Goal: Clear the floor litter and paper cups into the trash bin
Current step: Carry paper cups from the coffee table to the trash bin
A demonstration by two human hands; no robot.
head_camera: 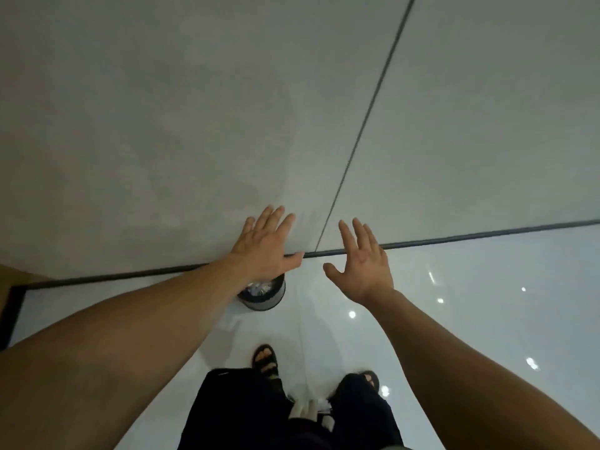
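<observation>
A small round trash bin with a dark rim stands on the glossy white floor close to the wall. Crumpled white litter shows inside it. My left hand is stretched out above the bin with straight fingers and holds nothing; my wrist hides part of the bin's rim. My right hand hovers to the right of the bin, fingers spread, also holding nothing. No paper cups show on the visible floor.
A grey panelled wall with a dark baseboard rises just behind the bin. My sandalled feet stand on the white tile floor below. A dark-edged opening lies at the far left.
</observation>
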